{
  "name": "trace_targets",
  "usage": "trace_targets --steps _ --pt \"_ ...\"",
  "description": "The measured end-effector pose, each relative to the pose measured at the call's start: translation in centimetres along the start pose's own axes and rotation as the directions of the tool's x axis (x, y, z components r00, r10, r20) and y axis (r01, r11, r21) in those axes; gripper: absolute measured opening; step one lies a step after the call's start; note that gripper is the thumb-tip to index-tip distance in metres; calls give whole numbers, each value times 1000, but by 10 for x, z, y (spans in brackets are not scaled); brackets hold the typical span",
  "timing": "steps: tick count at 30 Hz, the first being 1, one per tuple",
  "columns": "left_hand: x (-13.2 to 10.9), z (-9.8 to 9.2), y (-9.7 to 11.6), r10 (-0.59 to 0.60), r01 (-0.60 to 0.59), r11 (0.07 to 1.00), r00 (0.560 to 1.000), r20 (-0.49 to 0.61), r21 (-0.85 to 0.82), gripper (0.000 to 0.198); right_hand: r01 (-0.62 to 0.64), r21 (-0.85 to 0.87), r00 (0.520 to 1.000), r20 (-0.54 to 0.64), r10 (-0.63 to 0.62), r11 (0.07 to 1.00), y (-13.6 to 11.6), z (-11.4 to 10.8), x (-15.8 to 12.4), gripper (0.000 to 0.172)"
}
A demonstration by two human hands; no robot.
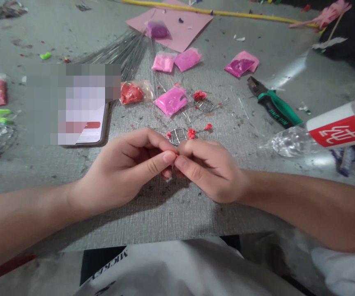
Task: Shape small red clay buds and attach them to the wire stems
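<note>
My left hand [134, 164] and my right hand [208, 168] meet near the middle of the table, thumbs almost touching. Both pinch a small piece of red clay [176, 156], mostly hidden by the fingertips. Just beyond the fingers is a wire frame [179, 135] with small red clay bits [191, 133] on it; whether the hands touch it I cannot tell. Behind it lies another wire piece [204, 105] with a red clay flower [199, 95]. An open pink clay packet [171, 100] and a bag of red clay [132, 93] lie farther back.
A phone [93, 119] lies left of my hands. Green-handled pliers [276, 105] and a bottle [334, 127] on its side are at the right. Thin wires [118, 53], pink packets [188, 59], a pink sheet [183, 20] and a yellow stick [242, 15] lie at the back.
</note>
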State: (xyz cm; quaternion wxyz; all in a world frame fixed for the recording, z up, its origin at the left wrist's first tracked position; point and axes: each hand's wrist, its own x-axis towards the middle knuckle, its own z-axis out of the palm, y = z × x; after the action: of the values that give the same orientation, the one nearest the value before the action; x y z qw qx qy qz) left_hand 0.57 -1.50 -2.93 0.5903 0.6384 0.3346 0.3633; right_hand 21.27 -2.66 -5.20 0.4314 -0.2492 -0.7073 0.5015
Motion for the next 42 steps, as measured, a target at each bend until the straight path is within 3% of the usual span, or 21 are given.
trace_targets --steps 11,23,34,42 --pt "1 -1 2 -3 11 997 996 93 -82 10 128 -94 992 1 -129 987 1 0 3 23" --pt "1 -3 -5 0 14 994 991 130 -110 7 106 -7 994 5 -106 994 5 2 1 18" --pt "2 -3 -5 39 -29 996 992 117 -87 8 129 -100 991 -8 -131 987 3 1 0 11" --pt "2 -2 -3 -25 33 995 996 83 -98 11 92 -67 993 -73 -97 993 1 5 -3 8"
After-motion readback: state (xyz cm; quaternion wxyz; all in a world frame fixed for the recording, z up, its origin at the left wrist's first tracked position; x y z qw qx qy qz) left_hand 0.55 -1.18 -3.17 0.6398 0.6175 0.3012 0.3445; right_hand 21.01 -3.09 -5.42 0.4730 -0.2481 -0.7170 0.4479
